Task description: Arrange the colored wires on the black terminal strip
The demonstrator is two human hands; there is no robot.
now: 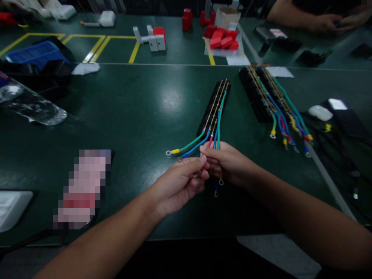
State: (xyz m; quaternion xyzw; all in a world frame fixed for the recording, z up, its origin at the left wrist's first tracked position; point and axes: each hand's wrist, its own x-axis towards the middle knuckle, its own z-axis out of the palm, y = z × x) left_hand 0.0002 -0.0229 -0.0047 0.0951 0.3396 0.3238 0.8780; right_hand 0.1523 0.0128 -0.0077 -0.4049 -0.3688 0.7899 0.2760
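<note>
A long black terminal strip lies on the dark green table, with green, blue and red wires running from it toward me. My right hand is closed around a bundle of these wires, and ring lugs hang below its fingers. My left hand meets it from the left, fingers pinched at the same bundle. A green and a blue wire splay free to the left, ending in ring lugs.
Two more wired terminal strips lie to the right. Red and white parts sit at the back, a blue tray and clear plastic bag at the left. Another person's arms rest at top right. Black cables crowd the right edge.
</note>
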